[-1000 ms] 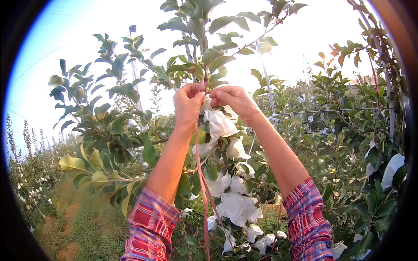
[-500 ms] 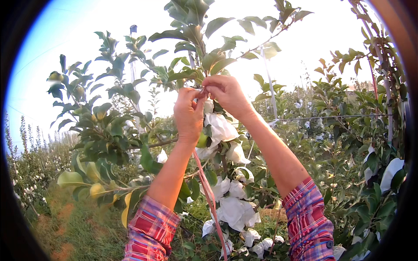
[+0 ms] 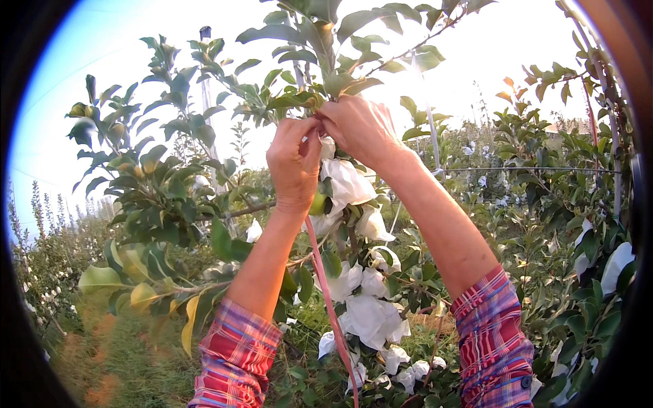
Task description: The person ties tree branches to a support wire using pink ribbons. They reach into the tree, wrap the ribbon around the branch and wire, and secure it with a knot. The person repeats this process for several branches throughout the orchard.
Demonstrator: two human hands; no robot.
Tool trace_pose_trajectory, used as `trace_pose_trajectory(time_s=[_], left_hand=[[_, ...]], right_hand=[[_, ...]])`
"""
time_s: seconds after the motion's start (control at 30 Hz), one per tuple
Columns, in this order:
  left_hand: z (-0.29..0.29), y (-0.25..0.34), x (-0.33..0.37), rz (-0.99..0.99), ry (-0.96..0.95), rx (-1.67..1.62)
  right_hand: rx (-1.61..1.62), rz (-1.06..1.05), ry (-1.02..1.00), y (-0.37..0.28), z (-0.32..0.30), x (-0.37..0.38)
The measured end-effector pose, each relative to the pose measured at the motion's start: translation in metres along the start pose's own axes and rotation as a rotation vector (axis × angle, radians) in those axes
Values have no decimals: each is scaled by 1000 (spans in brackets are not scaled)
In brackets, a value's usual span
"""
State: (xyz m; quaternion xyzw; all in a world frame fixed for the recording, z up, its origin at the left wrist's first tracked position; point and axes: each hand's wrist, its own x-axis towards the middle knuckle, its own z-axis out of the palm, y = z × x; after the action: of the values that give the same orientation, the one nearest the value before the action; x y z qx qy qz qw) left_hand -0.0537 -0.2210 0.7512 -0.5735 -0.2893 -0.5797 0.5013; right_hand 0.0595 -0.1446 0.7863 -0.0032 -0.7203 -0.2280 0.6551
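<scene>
My left hand [image 3: 292,160] is raised at the young tree's upright stem, thumb and fingers pinched together. Touching it at the fingertips, my right hand [image 3: 360,130] is closed with its back towards me. What the fingers grip is hidden between them. A long pink tape [image 3: 322,275] hangs down from behind my left wrist, past the branches to the lower edge. Broad green leaves [image 3: 316,34] stand above the hands. Just below are white bags [image 3: 347,182] on the tree and a green fruit [image 3: 317,202], partly covered by my left wrist.
A side branch with yellowing leaves [image 3: 143,296] reaches left. More white bags [image 3: 371,319] hang low on the tree. A wire [image 3: 517,168] crosses behind, beside a pale post [image 3: 432,129]. Another leafy tree [image 3: 598,272] stands at the right, with grass [image 3: 149,360] below left.
My right hand has turned so that its back faces me more, and its forearm has swung right. My left hand stays pinched at the stem. The hanging tape has narrowed to a single strand.
</scene>
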Motion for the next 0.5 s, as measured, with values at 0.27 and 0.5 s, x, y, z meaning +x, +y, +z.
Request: trace_pose_trajectory(time_s=[0.27,0.5], left_hand=[[-5,-5,5,44,31,167],[-2,-10,-4,-322,-19,-207]], right_hand=[[-13,-6,-129,-6,2,5],[569,175,-35,2,26,-11]])
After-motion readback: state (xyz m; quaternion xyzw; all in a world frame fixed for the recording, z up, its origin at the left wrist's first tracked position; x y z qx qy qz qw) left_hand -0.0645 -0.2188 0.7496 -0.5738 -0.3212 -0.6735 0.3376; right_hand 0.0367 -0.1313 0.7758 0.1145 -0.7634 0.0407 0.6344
